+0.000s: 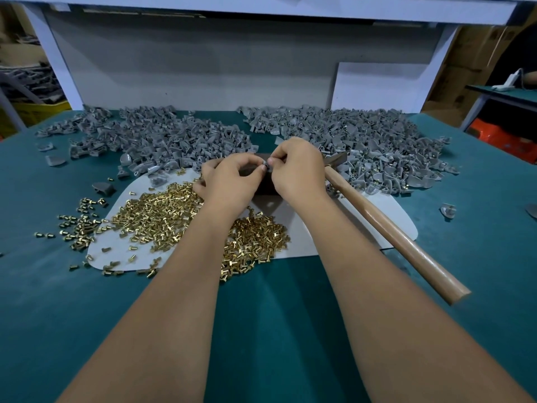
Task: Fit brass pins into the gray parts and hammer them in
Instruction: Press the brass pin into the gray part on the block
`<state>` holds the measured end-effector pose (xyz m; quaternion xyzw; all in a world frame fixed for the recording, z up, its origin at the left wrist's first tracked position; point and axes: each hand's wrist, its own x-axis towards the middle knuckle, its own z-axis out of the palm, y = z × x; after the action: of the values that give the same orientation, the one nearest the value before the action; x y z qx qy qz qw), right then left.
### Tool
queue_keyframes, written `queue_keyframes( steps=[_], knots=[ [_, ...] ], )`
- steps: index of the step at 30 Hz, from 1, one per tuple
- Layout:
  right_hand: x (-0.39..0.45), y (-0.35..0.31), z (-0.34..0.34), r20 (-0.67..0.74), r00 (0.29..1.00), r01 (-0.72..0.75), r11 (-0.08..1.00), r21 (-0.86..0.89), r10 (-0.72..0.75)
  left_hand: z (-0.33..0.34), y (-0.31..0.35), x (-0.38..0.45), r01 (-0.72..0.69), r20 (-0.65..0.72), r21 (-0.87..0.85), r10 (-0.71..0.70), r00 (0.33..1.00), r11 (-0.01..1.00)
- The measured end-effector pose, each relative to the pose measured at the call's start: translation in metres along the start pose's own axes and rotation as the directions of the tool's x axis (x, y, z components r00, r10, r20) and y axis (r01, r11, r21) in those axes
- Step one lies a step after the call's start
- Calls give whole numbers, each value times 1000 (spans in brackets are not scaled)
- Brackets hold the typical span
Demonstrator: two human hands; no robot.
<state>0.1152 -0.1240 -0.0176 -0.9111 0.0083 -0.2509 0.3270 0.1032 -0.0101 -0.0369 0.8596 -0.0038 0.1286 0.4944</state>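
Green table covering [276, 330] lies nearest, under both forearms. Two heaps of gray parts [363, 141] spread along its far side; brass pins [162, 216] litter a white sheet [305, 237]. At right lies a wooden-handled hammer [392, 234]. Left hand [229, 181] and right hand [296, 170] together pinch one small gray part [266, 165] between their fingertips.

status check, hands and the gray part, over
Left hand and right hand both pinching one gray part above the dark block. Hammer lying idle, right. Nothing in the way.
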Motion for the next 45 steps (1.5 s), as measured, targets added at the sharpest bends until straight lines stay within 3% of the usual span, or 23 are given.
queue_keyframes(
  steps=[5, 18, 27, 33, 39, 45],
  knots=[
    [-4, -2, 1, -16, 999, 46, 996, -76, -47, 1, 1, -1, 8, -22, 52, -7, 1000, 999],
    [0, -9, -11, 103, 987, -131, 990, 47, 125, 2, 1, 0, -26, -9, 50, 26, 1000, 998],
    [-1, -12, -7, 64, 997, -40, 994, -101, 47, 4, 0, 1, -17, -30, 87, 20, 999, 996],
    [-3, -8, -2, 26, 1000, 1, 994, -107, 2, 5, 1, 1, -1, -45, 116, 6, 999, 993],
    [-3, 1, 0, 8, 998, 56, 998, -21, -56, 3, 1, 0, -7, -34, 105, 11, 999, 994],
    [-8, 11, -3, -31, 1000, 1, 962, 272, 7, 0, 1, -2, -24, 7, 12, 24, 1000, 1000]
  ],
)
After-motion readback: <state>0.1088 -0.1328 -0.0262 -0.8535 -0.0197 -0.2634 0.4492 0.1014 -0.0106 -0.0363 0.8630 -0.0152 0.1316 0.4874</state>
